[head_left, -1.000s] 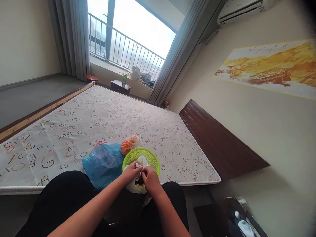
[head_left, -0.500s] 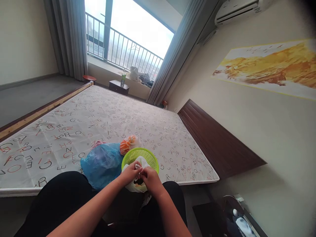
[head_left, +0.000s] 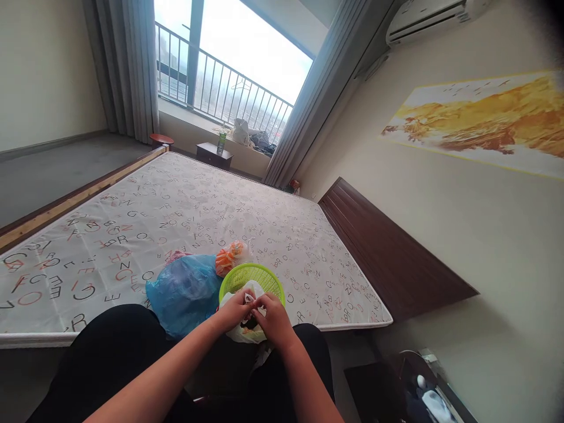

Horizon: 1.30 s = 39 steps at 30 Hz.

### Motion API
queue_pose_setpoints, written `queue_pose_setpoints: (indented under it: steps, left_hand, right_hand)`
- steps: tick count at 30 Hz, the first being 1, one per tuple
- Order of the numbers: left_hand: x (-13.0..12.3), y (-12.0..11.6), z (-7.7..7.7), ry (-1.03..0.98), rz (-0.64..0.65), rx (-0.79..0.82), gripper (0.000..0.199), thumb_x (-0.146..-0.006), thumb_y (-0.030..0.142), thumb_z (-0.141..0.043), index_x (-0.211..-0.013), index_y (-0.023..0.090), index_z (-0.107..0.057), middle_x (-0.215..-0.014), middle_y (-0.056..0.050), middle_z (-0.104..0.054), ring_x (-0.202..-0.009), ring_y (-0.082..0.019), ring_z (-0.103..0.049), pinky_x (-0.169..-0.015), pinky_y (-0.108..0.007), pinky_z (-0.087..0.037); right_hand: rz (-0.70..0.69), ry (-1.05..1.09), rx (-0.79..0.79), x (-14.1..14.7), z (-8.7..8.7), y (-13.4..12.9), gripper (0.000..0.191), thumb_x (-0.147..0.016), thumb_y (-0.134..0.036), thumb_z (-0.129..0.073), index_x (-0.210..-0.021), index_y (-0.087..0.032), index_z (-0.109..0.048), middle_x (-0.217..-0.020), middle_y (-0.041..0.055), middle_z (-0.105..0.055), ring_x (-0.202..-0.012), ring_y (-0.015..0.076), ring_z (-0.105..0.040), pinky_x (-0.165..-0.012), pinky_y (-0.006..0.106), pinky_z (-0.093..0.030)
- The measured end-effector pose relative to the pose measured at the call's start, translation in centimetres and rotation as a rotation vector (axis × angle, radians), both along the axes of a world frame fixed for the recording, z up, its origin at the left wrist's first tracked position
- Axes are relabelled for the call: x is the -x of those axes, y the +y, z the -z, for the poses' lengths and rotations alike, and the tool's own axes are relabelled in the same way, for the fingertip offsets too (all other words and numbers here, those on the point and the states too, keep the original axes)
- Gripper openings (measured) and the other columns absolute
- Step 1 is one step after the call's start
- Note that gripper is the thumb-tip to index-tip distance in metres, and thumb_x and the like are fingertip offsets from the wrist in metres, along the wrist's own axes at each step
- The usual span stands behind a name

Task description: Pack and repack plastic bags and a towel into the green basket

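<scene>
Two bare hands, the left hand (head_left: 235,311) and the right hand (head_left: 275,320), meet at the top of a thin, crinkled white plastic bag (head_left: 235,332), their fingers bunched and clenched on its gathered film. Neither has let go. The bag sags in a soft, rounded bulge over the near edge of the mattress (head_left: 176,217), above the person's black trousers (head_left: 110,335), with a dark opening showing between the hands. Just behind it sits a round lime-green plastic basket (head_left: 251,274) with a woven, perforated wall, its rim touching the bag. Beside the basket, a glossy blue plastic bag (head_left: 185,296) slumps in loose folds, with a pink bag (head_left: 176,256) peeking out behind it. A clear bag of orange pieces (head_left: 227,261) lies just beyond the basket. All of these rest on the quilted white mattress, printed with scattered letters — its wooden bed frame (head_left: 74,200) runs along the far left side.
</scene>
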<state>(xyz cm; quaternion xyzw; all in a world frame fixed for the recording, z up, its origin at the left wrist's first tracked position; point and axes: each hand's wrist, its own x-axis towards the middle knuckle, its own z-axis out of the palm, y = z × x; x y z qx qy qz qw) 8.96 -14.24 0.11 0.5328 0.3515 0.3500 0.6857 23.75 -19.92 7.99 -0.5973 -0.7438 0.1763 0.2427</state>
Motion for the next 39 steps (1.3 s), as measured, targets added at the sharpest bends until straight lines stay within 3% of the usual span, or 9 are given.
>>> queue_pose_setpoints:
  steps: [7, 12, 22, 28, 39]
  left_hand:
    - [0.4, -0.5, -1.0, 0.075, 0.043, -0.053, 0.036, -0.082, 0.057, -0.063, -0.086, 0.023, -0.051, -0.057, 0.007, -0.054, -0.05, -0.012, -0.05, -0.05, -0.023, -0.037]
    - [0.7, -1.1, -1.9, 0.222, 0.045, -0.17, 0.023, -0.085, 0.045, -0.061, -0.082, 0.024, -0.053, -0.059, 0.005, -0.055, -0.055, -0.014, -0.051, -0.053, -0.023, -0.037]
    - [1.0, -1.2, -1.6, 0.42, 0.027, -0.393, 0.007, -0.087, 0.028, -0.063, -0.084, 0.024, -0.068, -0.081, -0.004, -0.072, -0.083, -0.024, -0.067, -0.074, -0.028, -0.041]
    - [1.2, -1.5, -1.4, 0.46, -0.004, -0.337, 0.009, -0.08, 0.029, -0.07, -0.085, 0.021, -0.071, -0.082, -0.01, -0.073, -0.088, -0.033, -0.07, -0.076, -0.031, -0.042]
    - [1.4, -1.6, -1.2, 0.521, 0.021, -0.284, 0.009, -0.077, 0.029, -0.07, -0.08, 0.022, -0.067, -0.081, -0.011, -0.072, -0.088, -0.034, -0.069, -0.077, -0.033, -0.042]
  right_hand:
    - [0.039, 0.005, 0.023, -0.6, 1.1, 0.3, 0.022, -0.08, -0.013, -0.069, -0.099, -0.022, -0.06, -0.098, 0.0012, -0.064, -0.088, 0.0173, -0.058, -0.08, 0.027, -0.043]
    - [0.012, 0.018, 0.092, -0.8, 2.3, 0.3, 0.014, -0.082, -0.015, -0.064, -0.094, -0.021, -0.06, -0.091, -0.0006, -0.064, -0.076, 0.0148, -0.056, -0.069, 0.025, -0.04]
    - [0.022, -0.031, 0.161, -0.4, 3.8, 0.2, 0.014, -0.08, -0.012, -0.058, -0.091, -0.02, -0.058, -0.088, 0.001, -0.064, -0.079, 0.0167, -0.057, -0.069, 0.026, -0.037]
    - [0.028, -0.004, 0.172, 0.7, 4.7, -0.3, 0.026, -0.078, -0.009, -0.057, -0.102, -0.02, -0.059, -0.099, 0.0058, -0.068, -0.091, 0.0213, -0.061, -0.077, 0.029, -0.042]
    - [0.024, 0.008, 0.225, 0.9, 6.4, -0.2, 0.032, -0.078, -0.009, -0.057, -0.107, -0.02, -0.06, -0.101, 0.0069, -0.071, -0.092, 0.0223, -0.065, -0.076, 0.03, -0.042]
